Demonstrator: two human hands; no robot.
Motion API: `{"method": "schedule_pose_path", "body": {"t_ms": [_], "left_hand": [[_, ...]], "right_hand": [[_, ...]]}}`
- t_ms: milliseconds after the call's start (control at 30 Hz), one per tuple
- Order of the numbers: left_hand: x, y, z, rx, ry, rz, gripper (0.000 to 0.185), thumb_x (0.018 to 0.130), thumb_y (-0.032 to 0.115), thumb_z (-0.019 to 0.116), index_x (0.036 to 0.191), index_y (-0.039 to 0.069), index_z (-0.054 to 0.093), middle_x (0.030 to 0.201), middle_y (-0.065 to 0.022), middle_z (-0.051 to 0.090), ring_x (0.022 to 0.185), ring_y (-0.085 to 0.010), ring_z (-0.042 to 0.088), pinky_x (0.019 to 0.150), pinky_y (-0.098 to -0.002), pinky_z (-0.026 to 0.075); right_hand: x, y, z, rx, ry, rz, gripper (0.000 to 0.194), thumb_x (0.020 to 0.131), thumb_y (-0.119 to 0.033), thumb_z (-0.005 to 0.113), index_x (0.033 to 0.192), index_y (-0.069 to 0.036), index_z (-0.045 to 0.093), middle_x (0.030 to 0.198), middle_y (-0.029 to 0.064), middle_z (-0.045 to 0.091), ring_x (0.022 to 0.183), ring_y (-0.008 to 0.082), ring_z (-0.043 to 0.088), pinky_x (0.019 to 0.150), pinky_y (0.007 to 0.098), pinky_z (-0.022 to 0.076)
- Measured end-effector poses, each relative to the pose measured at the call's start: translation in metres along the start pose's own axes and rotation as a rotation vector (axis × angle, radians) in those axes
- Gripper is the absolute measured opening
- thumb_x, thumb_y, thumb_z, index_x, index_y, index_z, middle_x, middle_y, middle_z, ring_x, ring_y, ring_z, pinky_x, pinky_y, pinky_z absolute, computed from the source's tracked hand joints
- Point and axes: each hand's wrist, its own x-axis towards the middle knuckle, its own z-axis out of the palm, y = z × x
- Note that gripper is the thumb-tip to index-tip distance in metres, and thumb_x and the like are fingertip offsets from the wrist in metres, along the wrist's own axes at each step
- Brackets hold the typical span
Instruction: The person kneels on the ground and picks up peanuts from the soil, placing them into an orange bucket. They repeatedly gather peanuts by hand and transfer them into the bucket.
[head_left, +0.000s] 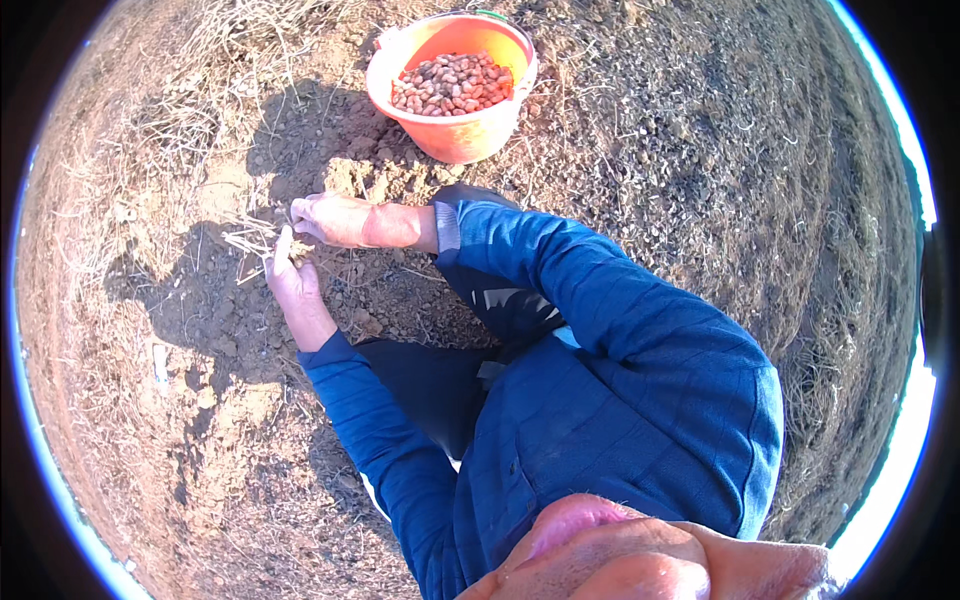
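Observation:
My left hand (294, 285) grips a small bunch of dry peanut stalks (251, 238), with the thumb lying along it. The stalks point out to the left, and a pale clump, perhaps roots or pods, shows by the palm. Right against the bunch is my right hand (330, 219), its fingers bent in by my left thumb tip. Whatever lies between those right fingers is hidden. Beyond my right wrist, an orange bucket (454, 139) stands upright on the soil, partly filled with peanuts in their shells (454, 84).
Dry pulled vines (195, 97) lie heaped on the ground at upper left. Clods of soil (360, 178) sit between the bucket and my right arm. My bent knees (420, 375) are close below my forearms. A small white object (160, 365) lies at left.

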Motion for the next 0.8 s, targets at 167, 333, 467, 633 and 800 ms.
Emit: {"method": "schedule_pose_path", "body": {"t_ms": [167,333,467,633,800], "left_hand": [[0.004,0.005,-0.004,0.172,0.065,0.027,0.023,0.094,0.004,0.07,0.115,-0.005,0.069,0.107,-0.0117,0.073,0.091,-0.0208,0.071,0.077,-0.0343,0.059],[-0.003,-0.002,0.019,0.208,0.023,-0.036,0.03,0.096,0.009,0.072,0.121,-0.007,0.067,0.113,-0.0122,0.072,0.101,-0.0191,0.069,0.083,-0.033,0.056],[-0.01,0.006,0.012,0.322,0.128,-0.042,0.027,0.094,0.006,0.072,0.117,-0.007,0.069,0.11,-0.0106,0.071,0.094,-0.0159,0.067,0.075,-0.0295,0.052],[0.005,-0.003,-0.002,0.275,0.014,-0.103,0.024,0.091,0.0,0.072,0.113,-0.009,0.068,0.106,-0.0098,0.07,0.09,-0.0168,0.067,0.072,-0.0281,0.052],[-0.005,-0.029,0.011,0.307,-0.023,-0.038,0.039,0.083,-0.011,0.072,0.121,-0.005,0.064,0.109,-0.0112,0.07,0.088,-0.0179,0.068,0.073,-0.0291,0.055]], "right_hand": [[0.002,-0.001,0.002,0.101,0.056,0.05,0.015,0.096,-0.019,0.062,0.1,-0.005,0.064,0.083,0.0207,0.068,0.082,0.0417,0.069,0.071,0.0481,0.0533],[0.004,0.019,0.011,0.316,0.263,0.087,0.015,0.091,-0.015,0.066,0.101,-0.004,0.065,0.088,0.0197,0.068,0.084,0.0409,0.066,0.075,0.0474,0.0528],[0.002,0.001,0.002,0.052,0.241,-0.01,0.015,0.094,-0.017,0.062,0.098,-0.003,0.064,0.092,0.0183,0.066,0.085,0.0366,0.066,0.074,0.0455,0.0527],[0.006,0.013,0.0,-0.126,0.149,-0.053,0.019,0.086,-0.016,0.067,0.098,-0.002,0.065,0.095,0.0205,0.067,0.087,0.0402,0.068,0.074,0.047,0.0555],[-0.009,0.02,-0.016,-0.161,0.185,0.055,0.026,0.092,-0.021,0.06,0.107,-0.001,0.064,0.109,0.0245,0.065,0.1,0.0399,0.067,0.082,0.0457,0.055]]}}
